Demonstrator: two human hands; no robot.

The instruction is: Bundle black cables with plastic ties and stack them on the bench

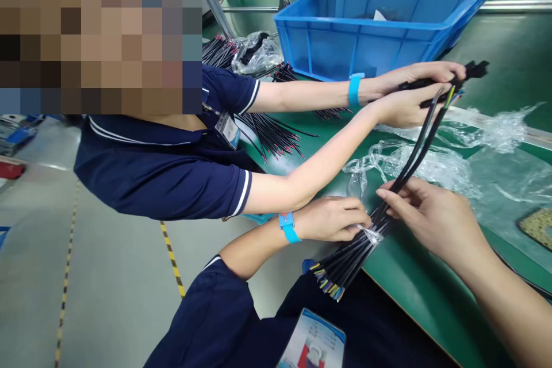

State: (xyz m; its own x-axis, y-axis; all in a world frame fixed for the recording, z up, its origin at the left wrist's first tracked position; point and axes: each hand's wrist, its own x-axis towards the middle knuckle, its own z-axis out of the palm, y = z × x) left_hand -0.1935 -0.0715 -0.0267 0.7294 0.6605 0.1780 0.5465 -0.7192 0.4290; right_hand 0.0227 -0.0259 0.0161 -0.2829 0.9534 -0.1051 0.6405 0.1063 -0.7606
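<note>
"Wires (348, 260) are showing first. What are the fingers doing?"

"On the right hand (435, 215), the thumb and fingers are pinching the wires above the tie (371, 234). On the left hand (330, 219), the fingers are bending close together and touching the wires by the tie."

"Is the left thumb pressing too?"

"I can't tell. It is hiding."

"Where are the wires sitting?"

"They are leaning between the two hands, at the edge of the green table (409, 293). Their bright bottom ends are poking out past the edge, and a few long wires are reaching up."

"What is done?"

"The clear tie is already going around the bunch, so I think most of the wires are being held. I can't tell if its ends are done up. The long ones are sticking out on top, so the bunch is not looking even."

"Who is up there?"

"A co-worker's two hands (403, 106) are holding black parts (476, 71) near the long tips."

"And farther out?"

"Crinkly plastic (414, 161) is lying on the table, more cables (276, 132) are spreading out by the co-worker, and a blue bin (357, 46) is standing behind."
</note>
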